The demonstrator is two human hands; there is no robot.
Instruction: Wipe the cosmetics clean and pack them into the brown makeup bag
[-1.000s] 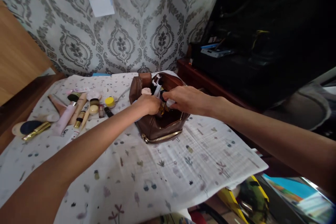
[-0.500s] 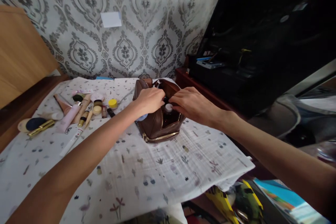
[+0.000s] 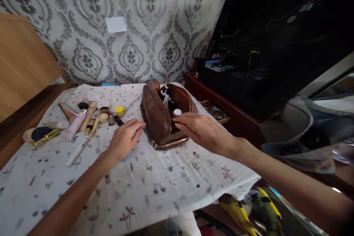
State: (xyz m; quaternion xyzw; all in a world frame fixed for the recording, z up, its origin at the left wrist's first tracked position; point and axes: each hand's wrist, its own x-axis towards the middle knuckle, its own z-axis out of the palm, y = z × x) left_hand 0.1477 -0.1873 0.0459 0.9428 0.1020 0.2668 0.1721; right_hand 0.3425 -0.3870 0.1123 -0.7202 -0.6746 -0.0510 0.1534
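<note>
Left hand (image 3: 124, 141) has come off the brown bag's (image 3: 156, 116) mouth and now sits just left of it. Head view: left is palm-down, fingers bent toward the bag's side, blue bit showing underneath; can't tell if it's gripped. Right hand (image 3: 203, 131) reaches over the bag's near rim, wrist level, fingertips by a white cap (image 3: 177, 112); grip hidden, can't tell. Bag sits unzipped on the patterned cloth (image 3: 163, 206), between both hands.

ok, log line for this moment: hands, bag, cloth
left hand: beside brown bag | right hand: at bag opening | bag: open | white cap: inside bag | yellow-topped jar: on patterned cloth, left of bag
</note>
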